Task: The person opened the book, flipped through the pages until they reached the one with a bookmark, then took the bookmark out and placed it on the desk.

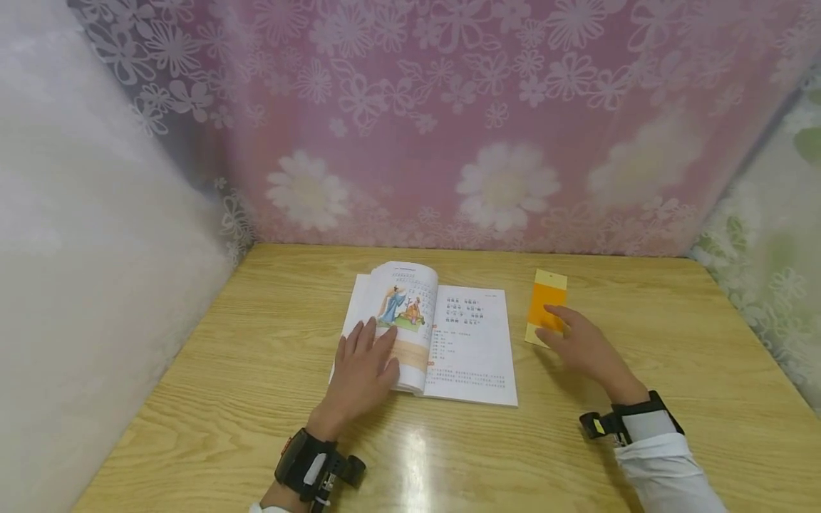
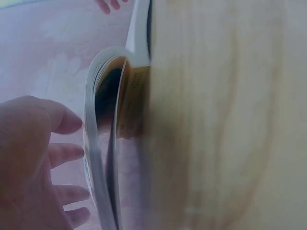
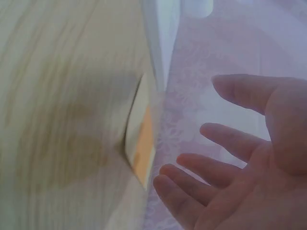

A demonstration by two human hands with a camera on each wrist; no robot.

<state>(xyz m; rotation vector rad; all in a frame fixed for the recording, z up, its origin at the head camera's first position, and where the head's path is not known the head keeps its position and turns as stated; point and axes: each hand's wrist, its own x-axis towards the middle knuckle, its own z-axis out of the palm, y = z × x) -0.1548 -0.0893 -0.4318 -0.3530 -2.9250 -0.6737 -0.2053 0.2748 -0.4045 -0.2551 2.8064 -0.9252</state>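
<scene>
An open book (image 1: pixel 471 342) with printed text and a coloured picture lies on the table. My left hand (image 1: pixel 364 370) rests on its left-hand pages, fingers spread and fairly straight. From the side, the left wrist view shows those pages (image 2: pixel 98 143) bowed up, the fingertips at their outer face. Right of the book lies an orange and pale yellow bookmark-like card (image 1: pixel 547 293) with a small hole at its top. Over its lower right part reaches my right hand (image 1: pixel 586 349). In the right wrist view its fingers are parted and hold nothing, with the card (image 3: pixel 143 148) beyond the fingertips.
The wooden table (image 1: pixel 244 342) extends around the book and card. A pink flowered curtain (image 1: pixel 410 128) hangs along its back edge, with pale sheeting (image 1: pixel 96 285) at the left side and a green-patterned cloth (image 1: pixel 770 249) on the right.
</scene>
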